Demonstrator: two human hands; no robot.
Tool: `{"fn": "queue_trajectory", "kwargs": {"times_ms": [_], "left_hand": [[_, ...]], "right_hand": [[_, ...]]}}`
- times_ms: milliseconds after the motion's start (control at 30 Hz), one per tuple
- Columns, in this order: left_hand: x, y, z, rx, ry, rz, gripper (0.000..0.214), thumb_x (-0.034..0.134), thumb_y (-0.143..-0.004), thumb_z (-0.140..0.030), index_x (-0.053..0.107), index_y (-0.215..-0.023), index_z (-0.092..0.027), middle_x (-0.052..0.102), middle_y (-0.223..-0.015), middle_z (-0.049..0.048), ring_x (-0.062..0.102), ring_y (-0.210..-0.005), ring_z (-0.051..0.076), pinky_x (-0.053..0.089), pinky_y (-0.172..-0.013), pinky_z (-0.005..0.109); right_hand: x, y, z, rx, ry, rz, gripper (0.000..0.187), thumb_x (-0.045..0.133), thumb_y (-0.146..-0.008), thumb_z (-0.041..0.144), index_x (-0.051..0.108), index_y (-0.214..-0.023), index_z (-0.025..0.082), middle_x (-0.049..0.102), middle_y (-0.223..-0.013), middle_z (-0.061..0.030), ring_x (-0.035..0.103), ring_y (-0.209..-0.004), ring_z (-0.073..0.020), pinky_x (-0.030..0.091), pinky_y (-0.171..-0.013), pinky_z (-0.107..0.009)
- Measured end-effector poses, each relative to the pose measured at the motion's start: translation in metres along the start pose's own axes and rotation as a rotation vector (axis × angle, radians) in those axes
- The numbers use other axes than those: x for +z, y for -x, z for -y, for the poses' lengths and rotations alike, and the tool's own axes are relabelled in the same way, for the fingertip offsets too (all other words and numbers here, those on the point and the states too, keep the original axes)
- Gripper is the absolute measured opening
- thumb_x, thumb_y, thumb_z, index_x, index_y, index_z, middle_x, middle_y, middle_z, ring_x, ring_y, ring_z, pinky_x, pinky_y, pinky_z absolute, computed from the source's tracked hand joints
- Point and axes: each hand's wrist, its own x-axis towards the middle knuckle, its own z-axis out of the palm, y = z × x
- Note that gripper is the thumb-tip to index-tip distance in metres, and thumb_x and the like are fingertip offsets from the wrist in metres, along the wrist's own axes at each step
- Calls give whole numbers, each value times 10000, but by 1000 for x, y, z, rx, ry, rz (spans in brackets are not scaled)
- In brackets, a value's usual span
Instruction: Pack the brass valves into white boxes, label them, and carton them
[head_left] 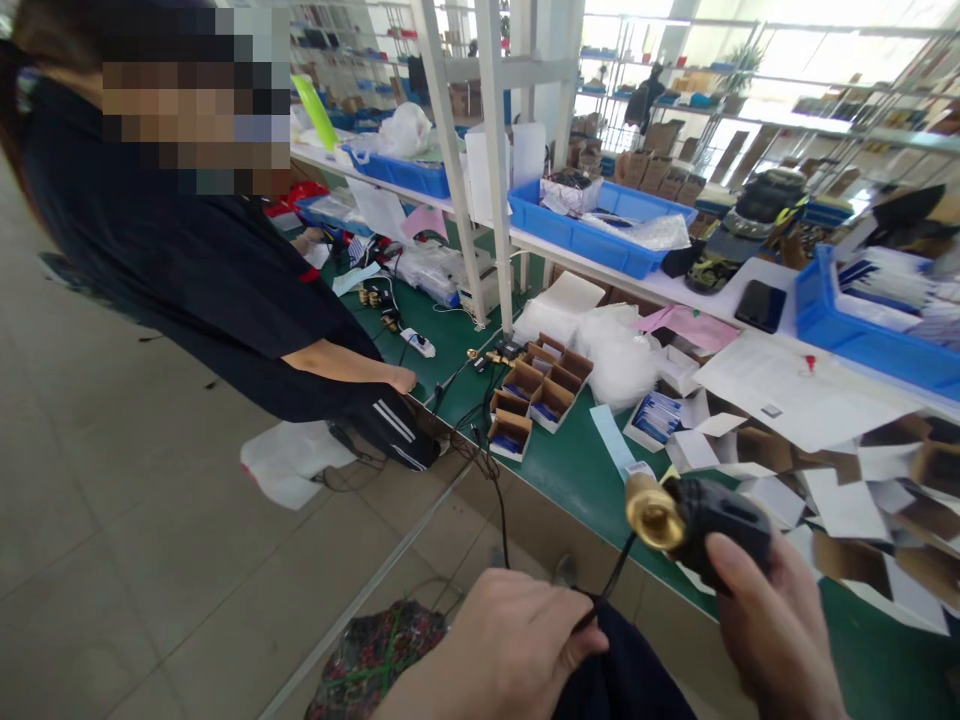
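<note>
My right hand [772,630] grips a black part with a brass fitting [694,518], held just off the near edge of the green bench [577,470]. A thin black cable [615,580] runs from that part down into my left hand [510,650], which is closed in a pinch on it. Both hands are low in the view, above my dark clothing. Several small open cardboard boxes [536,392] stand on the bench further away.
A person in dark clothes [195,270] leans a hand on the bench at left. Folded white cartons [847,490] lie scattered at right. Blue trays [592,225], white rack posts [495,170], plastic bags and cables crowd the bench. A white bag [289,460] lies on the tiled floor.
</note>
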Motion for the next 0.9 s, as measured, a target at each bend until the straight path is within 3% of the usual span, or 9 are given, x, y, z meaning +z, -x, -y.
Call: {"fn": "queue_trajectory", "kwargs": {"times_ms": [67, 133, 233, 333, 433, 567, 667, 767, 900], "left_hand": [[-29, -7, -6, 25, -56, -85, 149, 541, -1030, -279, 626, -937, -199, 652, -691, -27, 589, -578, 131, 365, -603, 292], [-46, -18, 7, 40, 55, -122, 169, 644, -983, -363, 674, -938, -203, 656, -687, -28, 594, -601, 118, 369, -614, 271], [-33, -28, 45, -112, 406, -151, 445, 649, -914, -595, 669, -777, -173, 650, -683, -9, 577, -613, 107, 388, -593, 228], [8, -14, 66, -293, 491, -31, 550, 342, -1067, -538, 660, -826, -159, 677, -776, 25, 615, -714, 127, 437, -676, 223], [39, 12, 54, -270, 374, 177, 399, 317, -1095, -385, 636, -950, -193, 698, -802, 3, 646, -701, 125, 433, -664, 216], [18, 28, 21, 24, 104, 91, 232, 436, -1062, -308, 582, -906, -217, 654, -655, -34, 602, -521, 119, 344, -514, 260], [-28, 16, 15, 77, -13, 17, 111, 524, -1031, -245, 613, -969, -222, 635, -667, -43, 601, -554, 116, 396, -583, 251], [-57, -5, 40, 33, 91, -70, 85, 605, -997, -239, 674, -1047, -246, 694, -756, -44, 639, -649, 110, 439, -675, 234], [-35, -28, 98, -266, 490, -141, 208, 653, -970, -386, 739, -926, -202, 700, -761, -14, 587, -610, 96, 439, -595, 199]], "right_hand": [[8, 1, 3, 91, 124, 103, 434, 813, -794, 462, 682, -1132, 225, 741, -963, -73, 684, -830, -272, 562, -738, -362], [19, 9, 3, 171, 136, 340, 434, 833, -765, 476, 693, -1082, 214, 735, -969, -68, 677, -879, -274, 549, -771, -355], [31, 21, 1, 280, -155, 538, 442, 790, -748, 560, 722, -997, 201, 731, -907, -74, 671, -829, -272, 533, -690, -340], [36, 19, 2, 319, -413, 361, 421, 643, -850, 623, 729, -940, 221, 749, -923, -96, 674, -779, -274, 535, -625, -358], [37, 4, 3, 190, -358, 98, 364, 609, -922, 557, 709, -1013, 219, 751, -1021, -106, 680, -858, -279, 562, -689, -383], [35, -13, -5, 19, 124, -104, 435, 797, -797, 482, 658, -1104, 206, 724, -1021, -72, 661, -913, -258, 549, -796, -367], [35, -9, -12, -179, 422, 64, 412, 821, -749, 437, 665, -1062, 218, 694, -994, -60, 641, -897, -255, 528, -786, -363], [40, 2, -11, -239, 479, 270, 379, 810, -736, 350, 654, -1058, 225, 663, -962, -39, 632, -870, -234, 514, -752, -335], [53, 12, 3, -140, 378, 333, 393, 825, -699, 303, 624, -1030, 231, 624, -946, -7, 611, -843, -204, 499, -753, -311]]}}
